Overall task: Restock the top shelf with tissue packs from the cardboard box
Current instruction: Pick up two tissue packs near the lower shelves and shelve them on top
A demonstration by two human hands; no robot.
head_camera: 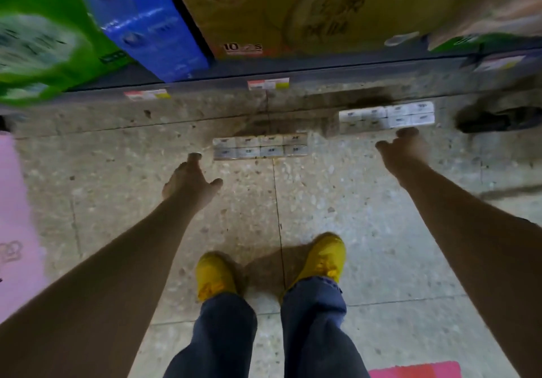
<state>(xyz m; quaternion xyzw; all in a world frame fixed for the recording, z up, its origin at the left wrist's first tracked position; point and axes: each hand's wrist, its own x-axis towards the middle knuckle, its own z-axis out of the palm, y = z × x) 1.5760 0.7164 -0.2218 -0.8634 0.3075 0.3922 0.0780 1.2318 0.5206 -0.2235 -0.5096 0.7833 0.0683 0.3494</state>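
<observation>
White-wrapped tissue packs on speckled terrazzo floor (pixel 381 260), seen from above. Two multipacks lying flat: near tissue multipack (pixel 260 148) ahead of the yellow shoes (pixel 319 260), far tissue multipack (pixel 386 116) close against the base of the shelving unit (pixel 293 70). Left hand (pixel 192 181) spread wide, empty, fingertips just beside the near multipack's left end. Right hand (pixel 403 149) likewise open and empty, fingertips at the near edge of the far multipack; contact impossible to confirm through motion blur. Large brown cardboard box (pixel 293 5) standing on the bottom shelf, beside blue-wrapped packs (pixel 146 17) and green-wrapped packs (pixel 44 34). Top shelf out of view.

Judged risks: one hand per multipack, each gripped at a single end, likely to let slippery film slide or a pack sag and drop. Far multipack, set against the shelf base, liable to be pushed underneath rather than lifted. Deep forward bend with both arms extended, hence poor balance. Dark stain on the floor near the far multipack, possibly soiling the wrap.
</observation>
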